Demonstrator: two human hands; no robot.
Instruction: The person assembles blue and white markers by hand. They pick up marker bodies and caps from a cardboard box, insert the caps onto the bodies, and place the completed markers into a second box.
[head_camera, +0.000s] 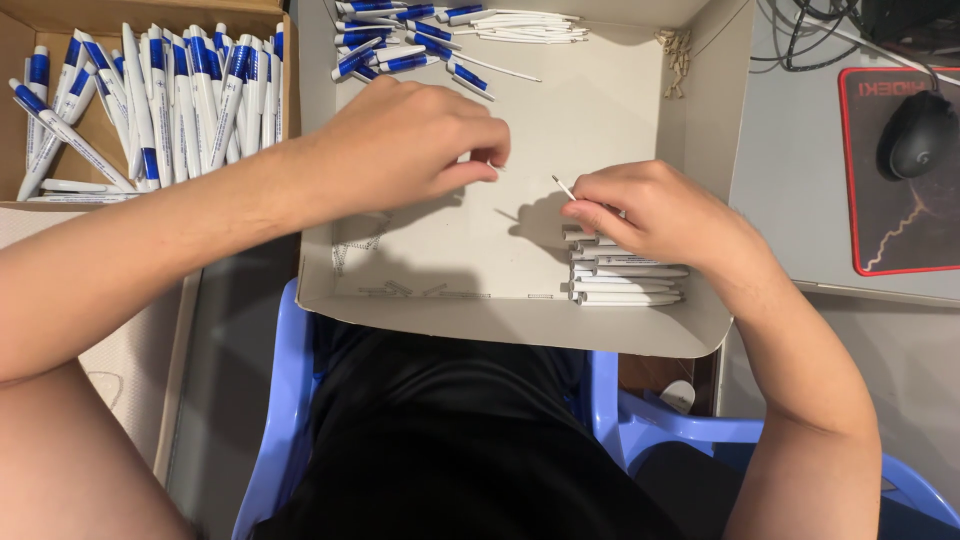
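My left hand (410, 140) hovers over the middle of a shallow white cardboard box (520, 325), thumb and fingers pinched on something tiny that I cannot make out. My right hand (650, 210) is closed on a thin white pen refill (563, 187), whose tip pokes out toward the left hand. Just under the right hand lies a stack of white pen barrels (625, 285). At the far end of the box are several blue-and-white pen parts (405, 40) and a bundle of white refills (525, 25).
A brown box (25, 45) at the upper left holds several assembled blue-and-white pens (170, 90). Small springs (678, 60) lie at the white box's far right. A black mouse (915, 135) on a red-edged pad sits at the right. A blue plastic chair (285, 400) is under me.
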